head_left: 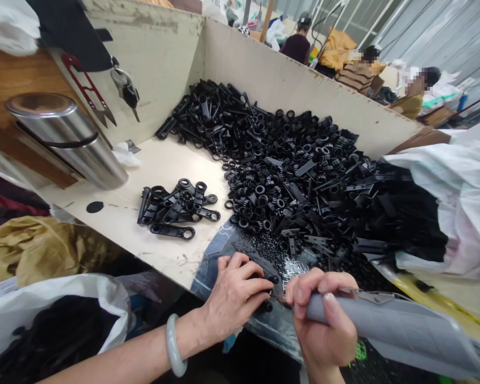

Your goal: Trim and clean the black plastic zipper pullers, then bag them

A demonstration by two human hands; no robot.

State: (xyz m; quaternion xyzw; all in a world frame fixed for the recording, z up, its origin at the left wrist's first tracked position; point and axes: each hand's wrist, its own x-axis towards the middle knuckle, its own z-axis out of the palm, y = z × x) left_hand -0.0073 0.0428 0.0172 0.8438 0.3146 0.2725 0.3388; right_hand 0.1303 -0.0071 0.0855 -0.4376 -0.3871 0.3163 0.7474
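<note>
My left hand (234,296), with a pale bangle on its wrist, presses its fingers on a black plastic part (272,278) at the table's front edge. Most of that part is hidden under the fingers. My right hand (324,325) is wrapped round a grey power screwdriver (400,322), whose tip points left at the black part. Whether the tip touches it I cannot tell. Just beyond the hands lie loose silver screws (295,268) and tiny black pieces (260,248). To the left is a small heap of black ring-ended plastic arms (180,205).
A big pile of black plastic parts (288,165) fills the table's back and right, against a board wall (264,58). At left stand a steel flask (72,141) and hanging red thread snips (88,88). White sacks (460,186) flank the table. Several people sit behind the wall.
</note>
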